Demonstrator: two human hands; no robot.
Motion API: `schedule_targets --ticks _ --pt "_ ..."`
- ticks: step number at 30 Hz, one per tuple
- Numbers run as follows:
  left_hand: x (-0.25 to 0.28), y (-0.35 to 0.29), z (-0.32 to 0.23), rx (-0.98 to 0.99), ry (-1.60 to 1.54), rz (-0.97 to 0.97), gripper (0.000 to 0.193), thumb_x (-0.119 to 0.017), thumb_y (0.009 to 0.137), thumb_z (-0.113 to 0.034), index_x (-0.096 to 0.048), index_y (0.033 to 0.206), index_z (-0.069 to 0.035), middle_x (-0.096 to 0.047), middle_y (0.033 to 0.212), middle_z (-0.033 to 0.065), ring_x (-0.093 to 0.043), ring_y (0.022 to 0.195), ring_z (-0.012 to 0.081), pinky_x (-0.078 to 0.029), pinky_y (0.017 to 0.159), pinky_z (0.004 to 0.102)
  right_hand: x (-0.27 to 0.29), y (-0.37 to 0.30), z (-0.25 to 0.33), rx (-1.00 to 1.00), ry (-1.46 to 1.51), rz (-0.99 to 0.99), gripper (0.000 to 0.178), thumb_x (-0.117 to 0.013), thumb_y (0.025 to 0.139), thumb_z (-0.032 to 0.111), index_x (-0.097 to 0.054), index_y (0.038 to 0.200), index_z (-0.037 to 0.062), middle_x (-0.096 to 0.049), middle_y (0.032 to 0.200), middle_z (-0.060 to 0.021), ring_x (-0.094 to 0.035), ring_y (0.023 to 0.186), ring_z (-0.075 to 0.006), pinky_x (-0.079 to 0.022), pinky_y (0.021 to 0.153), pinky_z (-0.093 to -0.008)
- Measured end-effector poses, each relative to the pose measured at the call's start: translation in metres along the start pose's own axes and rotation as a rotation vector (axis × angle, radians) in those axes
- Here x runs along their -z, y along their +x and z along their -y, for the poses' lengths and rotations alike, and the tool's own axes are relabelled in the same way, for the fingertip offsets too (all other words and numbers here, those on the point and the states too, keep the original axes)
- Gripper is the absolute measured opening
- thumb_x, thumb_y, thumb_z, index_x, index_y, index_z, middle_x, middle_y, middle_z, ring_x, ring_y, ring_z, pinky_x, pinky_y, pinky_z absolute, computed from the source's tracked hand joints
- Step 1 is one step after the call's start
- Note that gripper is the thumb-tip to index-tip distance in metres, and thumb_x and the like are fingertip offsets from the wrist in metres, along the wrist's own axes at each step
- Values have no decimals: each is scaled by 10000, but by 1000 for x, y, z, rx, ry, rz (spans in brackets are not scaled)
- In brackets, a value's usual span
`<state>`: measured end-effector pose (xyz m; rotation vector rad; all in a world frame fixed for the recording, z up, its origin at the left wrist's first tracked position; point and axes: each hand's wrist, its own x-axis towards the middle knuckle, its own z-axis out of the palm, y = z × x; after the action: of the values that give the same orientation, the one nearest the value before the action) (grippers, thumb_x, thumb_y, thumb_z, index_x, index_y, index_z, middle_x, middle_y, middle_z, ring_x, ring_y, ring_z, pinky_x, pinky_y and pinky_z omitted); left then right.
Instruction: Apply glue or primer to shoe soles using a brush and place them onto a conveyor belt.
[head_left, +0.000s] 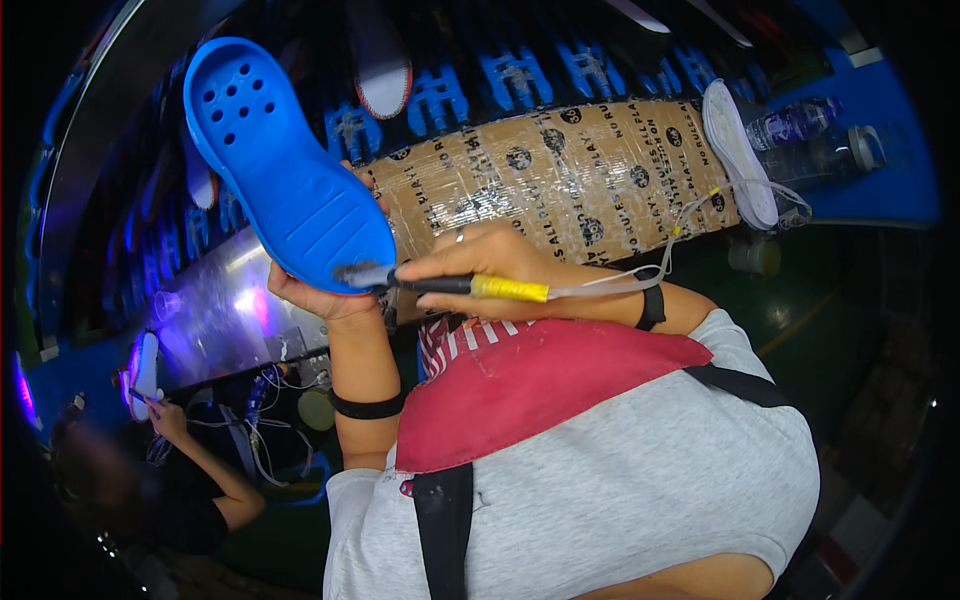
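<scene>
A bright blue shoe sole (290, 185) is held up at an angle in my left hand (318, 300), whose fingers wrap around its lower end from beneath. Round holes pierce the sole's upper end, and shallow grooves cross its lower half. My right hand (500, 262) grips a brush (430, 284) with a dark handle and yellow tape. Its bristles rest on the sole's lower edge, close to my left thumb. From the brush's back end a thin clear tube (610, 287) runs to the right. Part of my left hand is hidden behind the sole.
Tape-covered cardboard (560, 165) lies beyond my hands. At its right end are a white sole (738, 155) and plastic bottles (815, 150). Blue racks (520, 75) with several shoes line the far side. On the left, another person's hand (168, 418) works on a white shoe (144, 370).
</scene>
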<state>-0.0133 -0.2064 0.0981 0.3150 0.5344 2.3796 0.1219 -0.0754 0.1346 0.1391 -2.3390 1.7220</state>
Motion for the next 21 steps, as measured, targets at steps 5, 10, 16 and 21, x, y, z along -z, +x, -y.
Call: schedule_targets --ticks 5,10,16,21 --pt "11 2 -8 54 -62 102 904 -615 656 -499 -259 1352 -45 -337 1301 266 -388 1143 425 -379 915 524 6 4 6 42 175 139 298 -718 708 108 -661 1000 91 -649 761 -88 -594 596 -142 -452 529 -244" --pt "6 6 -20 126 31 206 937 -627 648 -514 -238 1352 -35 -327 1267 326 -399 1120 460 -438 862 525 11 9 -2 156 5 25 279 -717 705 100 -661 976 68 -656 778 -102 -614 624 -165 -467 555 -252" --pt "5 10 -29 189 230 146 982 -646 625 -523 -233 1345 3 -323 1248 364 -455 1050 494 -445 856 512 12 7 -5 302 -25 388 215 -675 742 188 -672 942 110 -645 764 -90 -610 646 -242 -481 597 -306" --pt "34 14 -32 275 187 73 813 -541 729 -489 -298 1312 22 -375 1236 335 -470 1057 463 -428 875 521 14 14 5 451 -181 66 277 -688 705 75 -658 978 113 -616 730 -59 -610 646 -187 -472 551 -257"
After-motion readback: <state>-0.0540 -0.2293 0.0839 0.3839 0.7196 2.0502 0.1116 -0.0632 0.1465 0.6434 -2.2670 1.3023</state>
